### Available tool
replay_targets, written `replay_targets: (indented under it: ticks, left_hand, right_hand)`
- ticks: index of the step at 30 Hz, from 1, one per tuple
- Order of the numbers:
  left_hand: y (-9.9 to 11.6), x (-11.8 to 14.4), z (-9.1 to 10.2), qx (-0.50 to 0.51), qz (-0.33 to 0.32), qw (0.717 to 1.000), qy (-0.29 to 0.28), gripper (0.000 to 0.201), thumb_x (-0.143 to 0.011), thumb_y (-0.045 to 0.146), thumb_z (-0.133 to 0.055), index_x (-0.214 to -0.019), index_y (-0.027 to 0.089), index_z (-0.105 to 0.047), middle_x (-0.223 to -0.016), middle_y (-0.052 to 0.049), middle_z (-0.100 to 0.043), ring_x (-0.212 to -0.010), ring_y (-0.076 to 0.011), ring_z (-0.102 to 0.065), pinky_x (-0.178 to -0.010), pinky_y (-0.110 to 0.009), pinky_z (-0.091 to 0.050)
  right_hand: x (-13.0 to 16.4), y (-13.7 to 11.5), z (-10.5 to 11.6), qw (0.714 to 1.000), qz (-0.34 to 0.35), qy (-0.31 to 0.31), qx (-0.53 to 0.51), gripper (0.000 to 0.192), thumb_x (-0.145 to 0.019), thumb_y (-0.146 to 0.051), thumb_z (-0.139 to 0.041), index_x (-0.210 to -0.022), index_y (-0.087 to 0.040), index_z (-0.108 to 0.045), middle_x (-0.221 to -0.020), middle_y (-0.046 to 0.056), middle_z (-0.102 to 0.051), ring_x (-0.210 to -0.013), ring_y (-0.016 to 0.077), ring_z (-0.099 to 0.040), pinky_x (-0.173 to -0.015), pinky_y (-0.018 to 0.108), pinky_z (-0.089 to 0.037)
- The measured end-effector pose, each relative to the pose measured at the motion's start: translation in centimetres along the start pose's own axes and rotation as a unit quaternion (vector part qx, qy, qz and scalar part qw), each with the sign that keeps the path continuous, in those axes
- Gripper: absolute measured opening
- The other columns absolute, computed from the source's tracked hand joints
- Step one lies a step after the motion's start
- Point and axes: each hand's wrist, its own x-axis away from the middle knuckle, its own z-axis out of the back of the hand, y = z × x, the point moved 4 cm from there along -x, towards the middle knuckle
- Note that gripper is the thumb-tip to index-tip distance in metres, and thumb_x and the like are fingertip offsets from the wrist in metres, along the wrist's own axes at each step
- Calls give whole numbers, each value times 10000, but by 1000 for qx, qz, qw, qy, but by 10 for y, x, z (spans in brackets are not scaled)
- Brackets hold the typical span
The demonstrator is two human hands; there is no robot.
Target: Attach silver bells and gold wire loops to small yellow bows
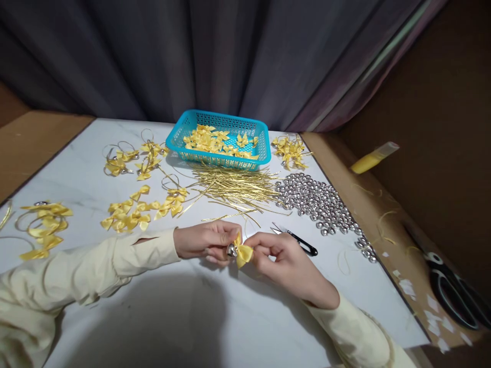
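Note:
Between my two hands is a yellow ribbon bow [243, 255] with a silver jingle bell [231, 250] against its left side. My left hand [213, 240] pinches the bow and bell from the left, fingers closed. From the right, my right hand [282, 260] has its thumb and forefinger pressed together at the bow's edge; what exactly lies between those fingertips is hidden, perhaps a thin tie. Just beyond my right hand lie black thread snips [303, 242]. A pile of gold twist ties [233, 184] is spread past both hands, beside many loose silver bells [314, 199].
A blue plastic basket [264, 145] with yellow bows stands at the back. Bows with bells and ties lie in groups at left [46, 225] and back right [290, 152]. Large scissors [452, 296], paper scraps and a yellow tube [374, 157] are on the right.

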Motion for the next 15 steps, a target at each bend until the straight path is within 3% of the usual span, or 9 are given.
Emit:
replay_targets:
  ticks: [3,6,10,12,15]
  left_hand:
    - [1,-1,3,-29,-12,999,37,332,-815,425,-591,-681,150,-461,-437,91,-343,-350,-32,-218,-386,-156,-213]
    - [2,-1,6,-65,-32,995,71,321,-838,435,-554,-720,146,-481,-461,79,-371,-376,-43,-260,-414,-171,-229]
    - [2,0,8,-90,-38,990,98,351,-834,475,-539,-726,146,-477,-463,62,-425,-380,-48,-300,-420,-180,-235]
    - [1,-1,9,-95,-29,990,99,371,-823,501,-539,-734,145,-478,-480,43,-472,-376,-52,-340,-405,-177,-247]
    - [0,-1,11,-94,-23,991,93,386,-808,521,-550,-746,147,-477,-501,30,-508,-374,-54,-376,-389,-168,-261]
  right_hand:
    - [-1,0,6,998,-27,5,-57,174,-794,-230,-454,-780,-125,-591,-451,-83,-340,-393,52,-286,-400,190,-247]
    - [0,-1,10,994,-50,-6,-100,309,-882,-352,-395,-661,-157,-489,-457,-70,-336,-416,62,-301,-417,200,-267]
    - [-2,2,7,989,-36,-92,-113,378,-843,-518,-473,-726,-158,-470,-510,-79,-320,-454,54,-273,-432,194,-220]
    - [-3,6,5,987,-25,-115,-110,371,-808,-516,-537,-767,-150,-496,-527,-81,-328,-465,50,-263,-436,189,-205]
    - [-6,9,5,991,-6,-100,-85,343,-834,-453,-533,-694,-141,-512,-534,-63,-382,-472,49,-300,-443,188,-227]
